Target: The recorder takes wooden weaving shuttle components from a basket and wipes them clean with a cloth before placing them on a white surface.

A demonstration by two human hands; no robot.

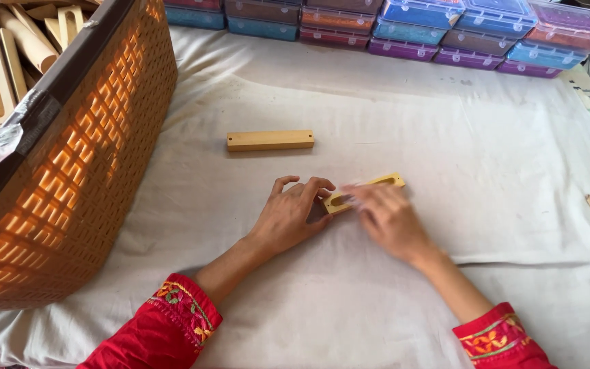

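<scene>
Just below the solid wooden block (270, 140), on the cloth-covered surface (500, 171), lies a slotted wooden piece (370, 190). The left hand (288, 217) pins its near end, fingers curled in a light grip; the right hand (387, 219), blurred, seemingly pinches it flat. Uneven pressure could skid it across the cloth.

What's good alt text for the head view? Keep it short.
Two hands work a slotted wooden piece on a white cloth: the left hand steadies its near end, the right hand rests blurred over it. A solid wooden block lies beyond, an orange woven basket of wooden parts at left, coloured plastic boxes along the far edge.
</scene>
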